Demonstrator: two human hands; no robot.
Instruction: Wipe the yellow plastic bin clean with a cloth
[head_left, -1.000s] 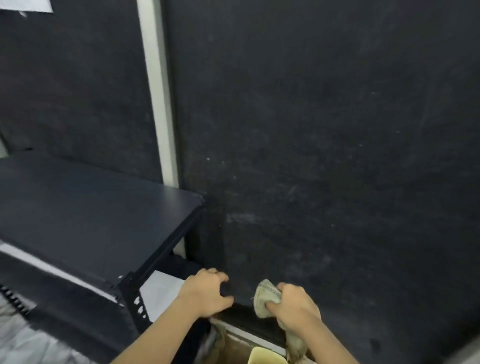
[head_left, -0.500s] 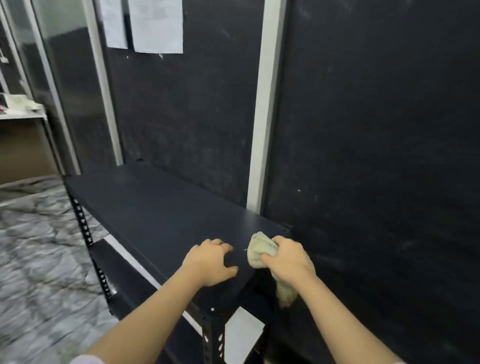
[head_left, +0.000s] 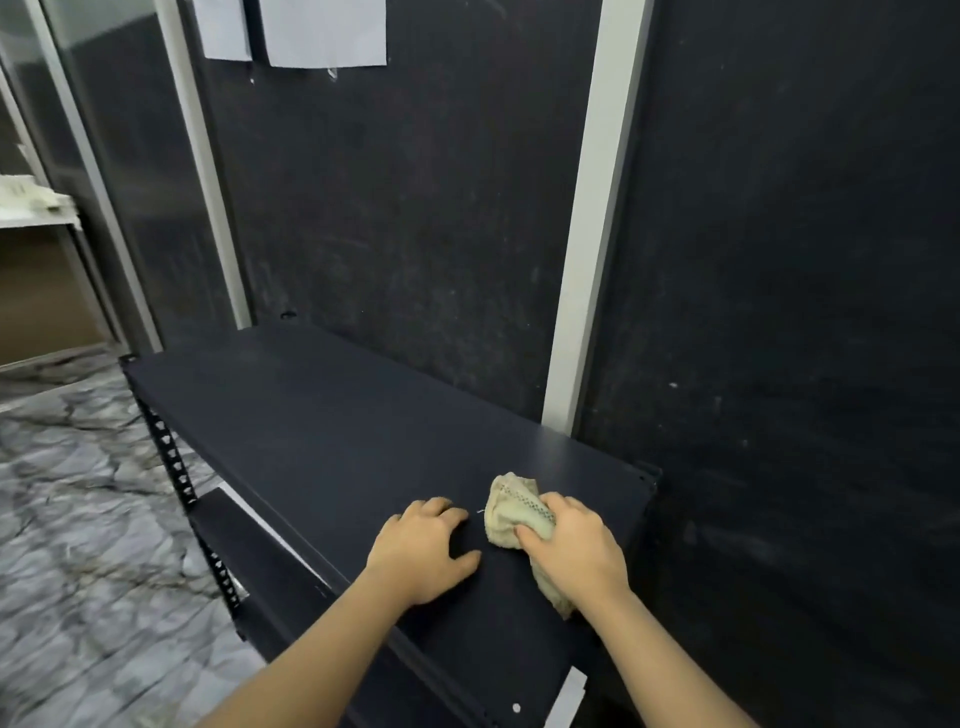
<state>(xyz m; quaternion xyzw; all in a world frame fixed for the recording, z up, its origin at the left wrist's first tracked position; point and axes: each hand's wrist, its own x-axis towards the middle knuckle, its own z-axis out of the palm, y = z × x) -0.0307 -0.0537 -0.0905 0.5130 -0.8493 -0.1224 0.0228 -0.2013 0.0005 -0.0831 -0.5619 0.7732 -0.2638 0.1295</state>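
My right hand (head_left: 574, 553) is shut on a crumpled beige cloth (head_left: 511, 509), which bulges out past my fingers and hangs below my wrist. It rests near the right end of a dark metal shelf top (head_left: 322, 431). My left hand (head_left: 421, 548) lies palm down on the shelf just left of the cloth, fingers slightly curled, holding nothing. No yellow bin is in view.
A dark wall panel (head_left: 779, 312) with a pale vertical strip (head_left: 587, 260) stands behind the shelf. Papers (head_left: 322, 31) hang on the wall above. A lower shelf level (head_left: 249, 540) and perforated upright (head_left: 176, 467) show at left, over a grey marbled floor (head_left: 78, 519).
The view swung left and up, so the yellow bin edge at the bottom dropped out of sight. Both hands now rest on the shelf top, with the cloth still in my right hand.
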